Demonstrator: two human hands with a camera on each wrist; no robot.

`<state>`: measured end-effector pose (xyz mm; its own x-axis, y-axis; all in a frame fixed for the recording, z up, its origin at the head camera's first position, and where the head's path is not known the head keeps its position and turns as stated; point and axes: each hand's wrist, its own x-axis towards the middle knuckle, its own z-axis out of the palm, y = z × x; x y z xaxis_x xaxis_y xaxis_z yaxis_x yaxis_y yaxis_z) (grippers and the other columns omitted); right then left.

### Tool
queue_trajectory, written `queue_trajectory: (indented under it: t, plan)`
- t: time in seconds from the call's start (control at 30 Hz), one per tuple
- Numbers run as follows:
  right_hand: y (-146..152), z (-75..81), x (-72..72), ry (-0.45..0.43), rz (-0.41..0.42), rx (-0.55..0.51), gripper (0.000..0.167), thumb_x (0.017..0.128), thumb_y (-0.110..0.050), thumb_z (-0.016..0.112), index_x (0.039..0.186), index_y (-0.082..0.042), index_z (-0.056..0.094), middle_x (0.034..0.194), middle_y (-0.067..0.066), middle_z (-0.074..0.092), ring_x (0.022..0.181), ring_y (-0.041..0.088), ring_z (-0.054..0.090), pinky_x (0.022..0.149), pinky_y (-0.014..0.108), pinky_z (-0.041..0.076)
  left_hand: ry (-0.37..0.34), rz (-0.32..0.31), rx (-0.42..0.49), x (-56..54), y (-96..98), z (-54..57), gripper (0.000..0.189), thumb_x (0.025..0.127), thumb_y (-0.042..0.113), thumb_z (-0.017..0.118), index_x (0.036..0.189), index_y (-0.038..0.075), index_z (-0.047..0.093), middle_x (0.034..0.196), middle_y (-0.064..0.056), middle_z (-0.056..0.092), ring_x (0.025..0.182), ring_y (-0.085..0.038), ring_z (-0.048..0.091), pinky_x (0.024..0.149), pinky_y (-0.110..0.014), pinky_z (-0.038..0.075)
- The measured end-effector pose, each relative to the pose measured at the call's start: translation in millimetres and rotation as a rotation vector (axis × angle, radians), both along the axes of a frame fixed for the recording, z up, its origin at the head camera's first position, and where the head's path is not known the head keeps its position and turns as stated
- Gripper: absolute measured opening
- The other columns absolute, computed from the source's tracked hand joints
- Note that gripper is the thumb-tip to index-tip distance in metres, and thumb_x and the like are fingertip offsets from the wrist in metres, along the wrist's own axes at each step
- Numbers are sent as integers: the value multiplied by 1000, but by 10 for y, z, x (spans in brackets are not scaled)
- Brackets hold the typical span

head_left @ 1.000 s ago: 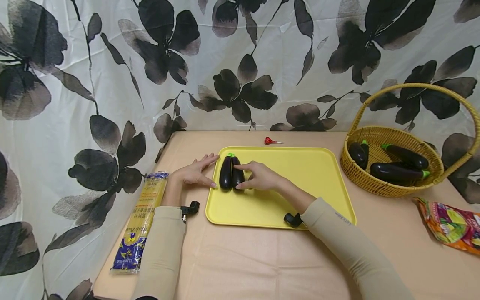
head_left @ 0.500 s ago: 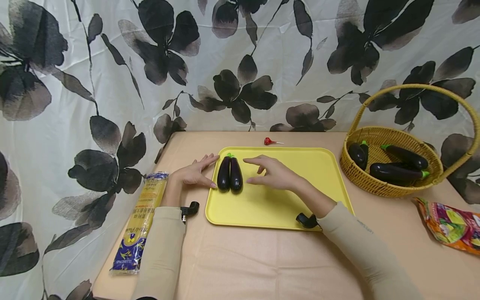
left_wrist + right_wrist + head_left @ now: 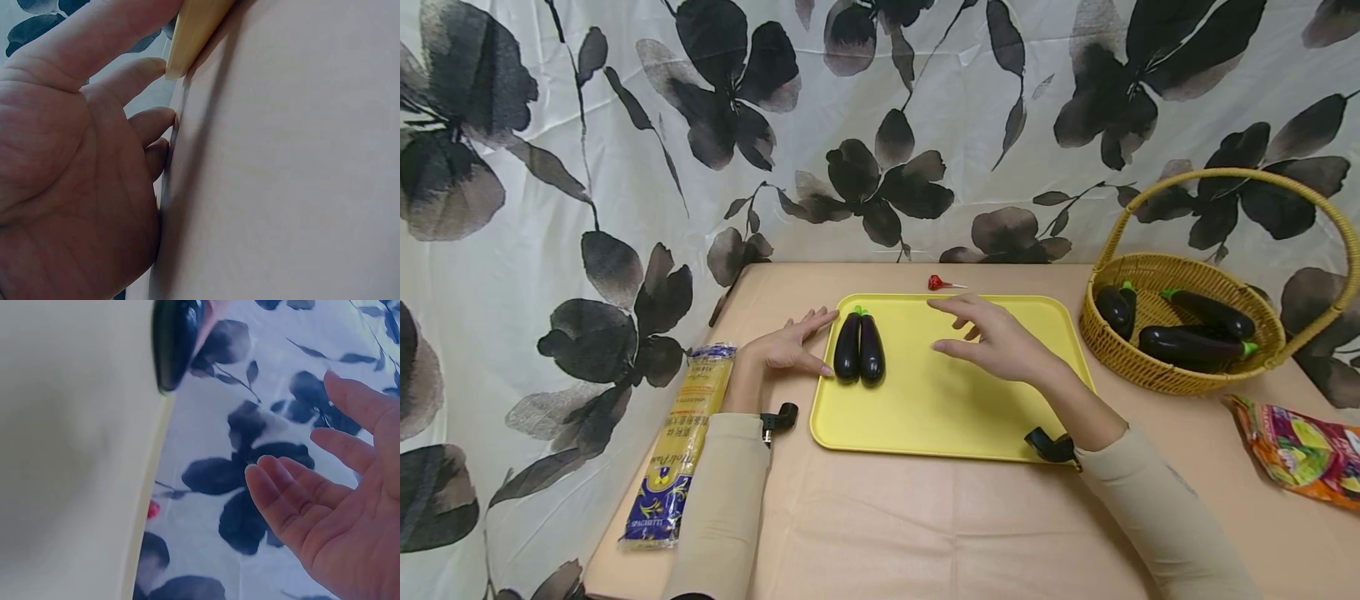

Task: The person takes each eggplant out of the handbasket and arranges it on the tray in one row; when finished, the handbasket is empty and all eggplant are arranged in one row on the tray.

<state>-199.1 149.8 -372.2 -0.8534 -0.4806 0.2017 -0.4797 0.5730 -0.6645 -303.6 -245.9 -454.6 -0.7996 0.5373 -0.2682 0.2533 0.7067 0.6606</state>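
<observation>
Two dark purple eggplants lie side by side near the left end of a yellow tray [image 3: 970, 417], green stems pointing away: a left eggplant [image 3: 847, 348] and a right eggplant [image 3: 872, 350]. My left hand [image 3: 786, 343] rests at the tray's left edge, fingers extended and touching the rim; in the left wrist view its palm faces the camera, beside the tray's edge [image 3: 190, 37]. Over the middle of the tray hovers my right hand [image 3: 996, 337], fingers loosely bent, holding nothing. The right wrist view shows that hand [image 3: 337, 500] apart from the tray and an eggplant [image 3: 177, 344].
A wicker basket [image 3: 1172, 383] with several eggplants [image 3: 1195, 344] stands at the right. A colourful snack bag [image 3: 1307, 450] lies in front of it. Left of the tray is a spaghetti packet [image 3: 681, 446], beside the left forearm. Behind the tray lies a red lollipop [image 3: 936, 282].
My right hand has let go of the right eggplant and moved right, away from it. The two eggplants have shifted slightly left. My left hand has stayed at the tray's edge.
</observation>
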Motion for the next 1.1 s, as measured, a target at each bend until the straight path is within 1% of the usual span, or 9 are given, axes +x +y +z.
queue_trajectory:
  t: [0.2, 0.33, 0.47, 0.57, 0.7, 0.83, 0.9, 1.0, 1.1]
  plan:
    - [211, 10, -30, 64, -110, -48, 69, 96, -34, 77, 158, -27, 47, 153, 6, 53, 119, 30, 62, 95, 52, 60, -10, 9, 6, 9, 4, 8, 125, 68, 52, 96, 167, 32, 22, 177, -3, 3, 163, -28, -11, 129, -60, -14]
    - [420, -4, -95, 110, -195, -69, 67, 98, -32, 74, 159, -23, 46, 157, 11, 48, 129, 37, 56, 102, 58, 54, -6, 8, 2, 11, 2, 6, 125, 68, 51, 96, 167, 32, 22, 177, -3, 3, 163, -29, -11, 129, -61, -14]
    - [645, 13, -135, 104, -266, -104, 64, 100, -27, 72, 158, -18, 47, 158, 18, 44, 132, 42, 50, 108, 64, 46, 0, 1, -7, 6, -5, -5, 123, 70, 50, 95, 167, 33, 22, 177, -4, 3, 163, -30, -10, 128, -62, -13]
    - [797, 45, -129, 88, -313, -117, 62, 101, -29, 70, 158, -18, 47, 159, 19, 41, 134, 43, 48, 108, 65, 45, 3, -2, -6, 4, -6, -3, 122, 70, 50, 95, 167, 34, 22, 177, -3, 4, 163, -29, -10, 129, -62, -13]
    - [969, 75, -109, 66, -366, -106, 65, 101, -35, 69, 159, -21, 45, 161, 19, 40, 136, 44, 48, 107, 66, 46, 0, 0, 2, 5, -4, -3, 123, 69, 50, 95, 167, 34, 22, 177, -3, 4, 163, -28, -10, 129, -60, -14]
    - [1118, 54, -149, 60, -399, -75, 67, 102, -36, 69, 161, -18, 42, 160, 25, 38, 136, 49, 46, 107, 69, 44, -9, 10, 1, 6, -5, -2, 123, 69, 51, 95, 167, 35, 22, 178, -2, 3, 163, -29, -11, 128, -62, -14]
    - [1191, 23, -179, 69, -417, -45, 67, 102, -35, 68, 161, -16, 42, 159, 28, 38, 132, 51, 46, 104, 70, 44, -11, 13, 0, 9, -6, 1, 123, 68, 51, 95, 167, 35, 23, 178, -1, 3, 163, -30, -12, 128, -63, -14]
    - [1300, -23, -209, 76, -451, -3, 67, 103, -38, 66, 161, -14, 42, 160, 30, 36, 138, 53, 40, 109, 74, 37, -11, 14, -2, 8, -6, 3, 123, 68, 52, 95, 167, 36, 23, 178, -1, 3, 163, -30, -12, 127, -63, -14]
    - [1406, -32, -206, 66, -478, 29, 68, 103, -42, 65, 160, -13, 43, 162, 29, 35, 145, 55, 32, 112, 78, 28, -10, 12, -3, 4, -4, 4, 123, 68, 52, 95, 167, 36, 23, 178, -1, 3, 163, -29, -12, 128, -63, -14]
